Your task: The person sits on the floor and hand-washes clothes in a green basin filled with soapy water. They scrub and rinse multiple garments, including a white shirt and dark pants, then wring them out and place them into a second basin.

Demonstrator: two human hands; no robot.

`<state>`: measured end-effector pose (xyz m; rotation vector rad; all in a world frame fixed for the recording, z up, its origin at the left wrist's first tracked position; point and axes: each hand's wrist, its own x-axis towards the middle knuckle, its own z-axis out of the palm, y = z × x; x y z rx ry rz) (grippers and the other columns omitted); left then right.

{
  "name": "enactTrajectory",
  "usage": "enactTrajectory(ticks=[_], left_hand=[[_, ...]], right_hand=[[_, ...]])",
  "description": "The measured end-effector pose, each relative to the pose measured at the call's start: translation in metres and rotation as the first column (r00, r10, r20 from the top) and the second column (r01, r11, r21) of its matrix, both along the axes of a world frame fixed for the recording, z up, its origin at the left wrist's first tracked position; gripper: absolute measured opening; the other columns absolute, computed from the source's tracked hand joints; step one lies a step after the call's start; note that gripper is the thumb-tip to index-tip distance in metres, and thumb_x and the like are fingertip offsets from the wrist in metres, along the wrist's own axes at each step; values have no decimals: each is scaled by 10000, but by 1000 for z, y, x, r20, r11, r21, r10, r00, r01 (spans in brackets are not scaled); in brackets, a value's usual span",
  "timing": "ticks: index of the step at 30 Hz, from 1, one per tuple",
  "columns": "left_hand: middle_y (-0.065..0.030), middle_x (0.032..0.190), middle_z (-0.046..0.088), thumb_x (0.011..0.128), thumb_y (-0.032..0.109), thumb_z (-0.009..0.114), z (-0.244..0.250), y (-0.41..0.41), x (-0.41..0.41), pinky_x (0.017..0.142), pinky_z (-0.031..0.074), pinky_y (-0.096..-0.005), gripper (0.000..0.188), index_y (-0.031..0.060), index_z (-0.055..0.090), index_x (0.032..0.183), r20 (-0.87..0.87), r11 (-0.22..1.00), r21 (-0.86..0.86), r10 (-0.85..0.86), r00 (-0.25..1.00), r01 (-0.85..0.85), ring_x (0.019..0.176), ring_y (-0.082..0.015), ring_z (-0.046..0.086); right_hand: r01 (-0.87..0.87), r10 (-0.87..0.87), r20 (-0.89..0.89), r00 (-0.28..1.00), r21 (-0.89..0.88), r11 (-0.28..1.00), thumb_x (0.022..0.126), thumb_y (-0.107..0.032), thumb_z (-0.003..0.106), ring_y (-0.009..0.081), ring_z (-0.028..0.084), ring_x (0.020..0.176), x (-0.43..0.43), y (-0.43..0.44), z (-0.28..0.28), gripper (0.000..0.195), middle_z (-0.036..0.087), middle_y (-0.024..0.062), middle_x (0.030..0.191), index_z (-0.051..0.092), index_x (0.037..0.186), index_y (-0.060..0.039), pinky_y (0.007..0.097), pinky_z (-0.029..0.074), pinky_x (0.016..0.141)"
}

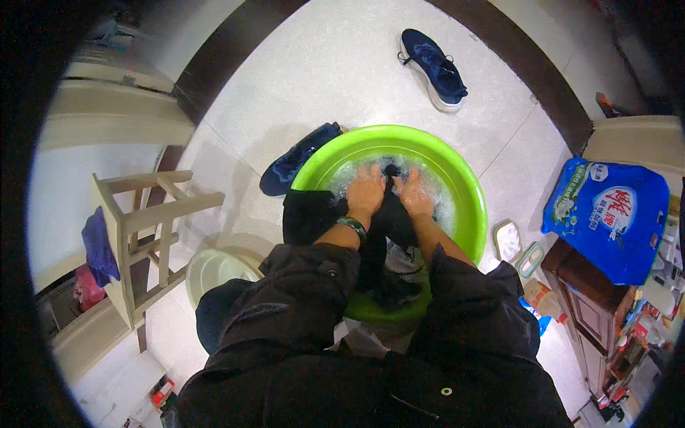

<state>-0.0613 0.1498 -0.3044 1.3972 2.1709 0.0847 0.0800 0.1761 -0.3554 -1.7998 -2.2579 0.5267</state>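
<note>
A lime-green plastic basin (pixel 471 198) stands on the floor before me, with soapy water and foam inside. Dark wet cloth (pixel 377 251) lies in it, and black fabric (pixel 306 211) hangs over its left rim. My left hand (pixel 366 190) rests on the dark cloth in the suds, a bracelet on its wrist. Beside it, my right hand (pixel 415 191) touches the same cloth, with a bunched piece of it between the two hands. Foam and water hide some fingertips, so whether either hand grips the cloth is unclear.
Dark blue shoes lie beyond the basin (pixel 433 69) and at its left (pixel 299 160). Left are a wooden stool (pixel 128 224) on its side and a pale basin (pixel 206 267). Soap boxes (pixel 507 241), a bottle (pixel 541 299), a blue detergent bag (pixel 610 214) and a wooden cabinet (pixel 583 315) are right.
</note>
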Motion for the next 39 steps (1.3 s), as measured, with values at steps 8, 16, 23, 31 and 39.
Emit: enactTrajectory(ticks=[8,16,23,31,39], left_hand=[[-212,1140,636,947,244,356,-49,-8,-12,888,476,-520,374,70,629,1134,-32,992,-107,-71,997,67,1016,-392,626],[-236,1062,641,870,348,598,-7,5,-30,880,467,-478,417,38,589,1149,309,964,262,-39,950,-46,1024,-404,603],[-230,1062,635,822,342,680,111,12,-50,889,465,-389,445,-22,600,1065,474,965,220,-232,850,141,997,-332,612],[-113,1548,236,840,655,523,70,-56,-9,1063,135,-707,675,255,479,1382,200,996,94,-26,979,8,1434,-365,160],[-156,1456,340,824,347,697,38,-92,18,976,379,-599,620,304,450,1391,-129,961,275,8,992,28,1312,-407,346]], right_hand=[[-65,114,176,978,-264,962,878,-219,487,398,663,842,-19,10,25,400,670,253,915,537,1218,-14,505,519,765],[-125,72,-296,953,-165,978,810,-260,685,407,622,955,9,31,35,444,644,249,1036,589,1160,-3,465,488,832],[-222,275,-438,856,168,960,730,-182,760,359,605,995,20,18,159,336,657,187,1014,655,1025,-59,423,461,888],[-504,458,-362,812,-40,863,762,-227,633,320,445,1257,15,-94,155,314,601,101,1189,652,1060,-130,545,210,1108],[104,-90,-227,970,53,993,867,-505,599,470,253,1358,-2,-80,104,694,342,214,1459,378,1443,-186,648,294,1011]])
